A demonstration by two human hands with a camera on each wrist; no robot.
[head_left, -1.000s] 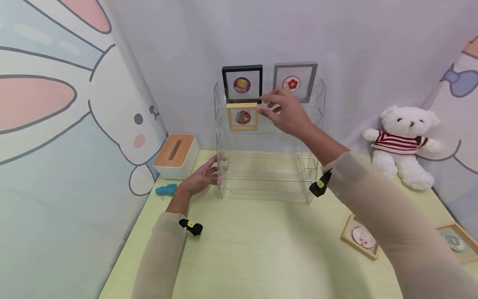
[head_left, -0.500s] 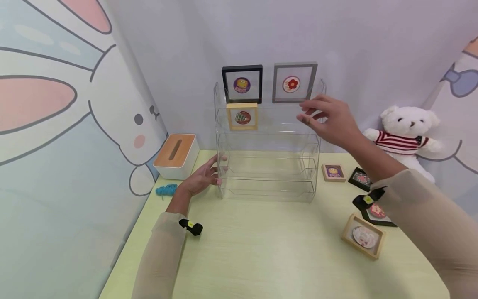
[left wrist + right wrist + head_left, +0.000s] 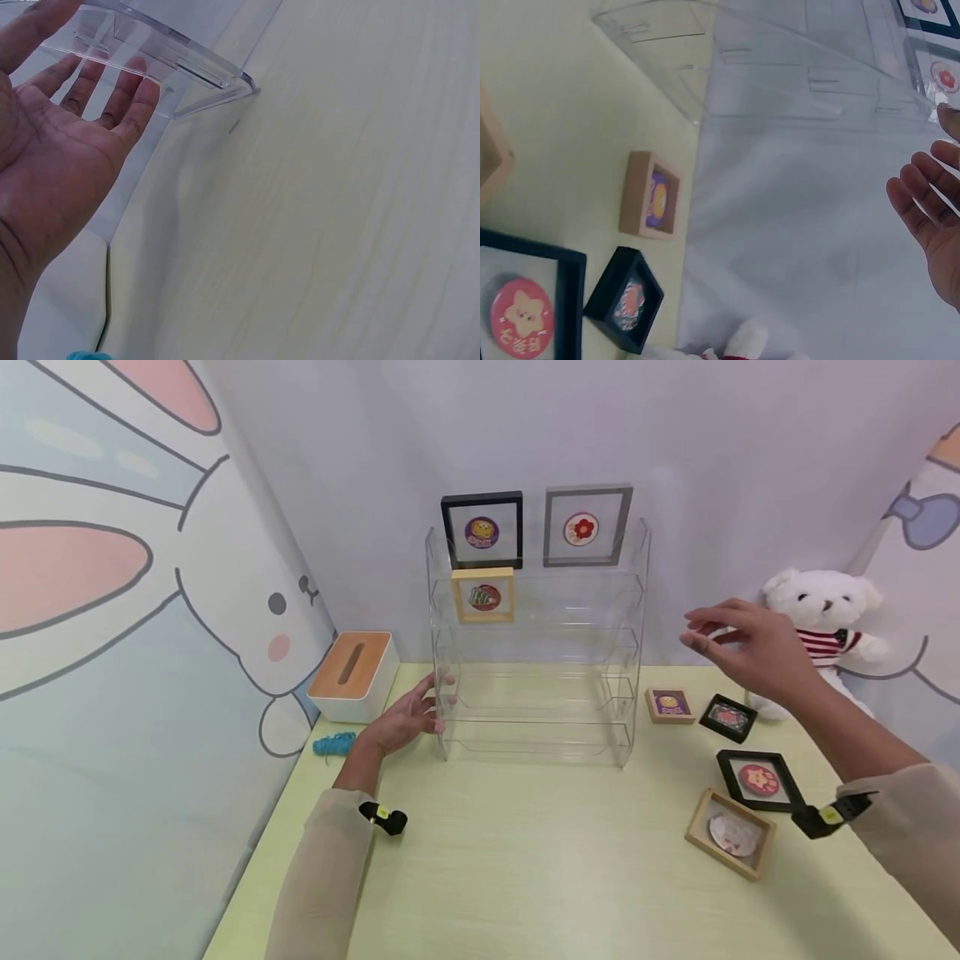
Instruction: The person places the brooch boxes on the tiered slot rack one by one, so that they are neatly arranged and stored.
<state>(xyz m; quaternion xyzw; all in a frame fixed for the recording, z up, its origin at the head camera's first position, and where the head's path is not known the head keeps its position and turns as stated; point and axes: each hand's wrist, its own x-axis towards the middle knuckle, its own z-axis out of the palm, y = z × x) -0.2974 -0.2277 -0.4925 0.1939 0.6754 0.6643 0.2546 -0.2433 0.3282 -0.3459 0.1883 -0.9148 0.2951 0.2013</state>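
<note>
A clear acrylic tiered rack (image 3: 534,722) stands against the back wall. On its top tier lean a black square frame (image 3: 482,532) with a purple badge and a grey frame (image 3: 587,527) with a red flower badge. A small light-wood frame (image 3: 483,596) sits one tier lower at the left. My left hand (image 3: 401,723) rests on the rack's left side; in the left wrist view its fingers (image 3: 124,101) lie lightly bent against the clear panel. Off to the right, my right hand (image 3: 757,647) hangs in the air holding nothing, its fingers loosely bent.
Right of the rack lie a small wood frame (image 3: 670,706), a small black frame (image 3: 728,718), a larger black frame (image 3: 761,780) and a wood frame (image 3: 731,834). A white teddy bear (image 3: 821,597) sits behind. At left are a tissue box (image 3: 354,676) and blue yarn (image 3: 333,743).
My right hand has moved away from the small light-wood frame on the rack, rightward past the rack's edge. The left hand stays at the rack's side.
</note>
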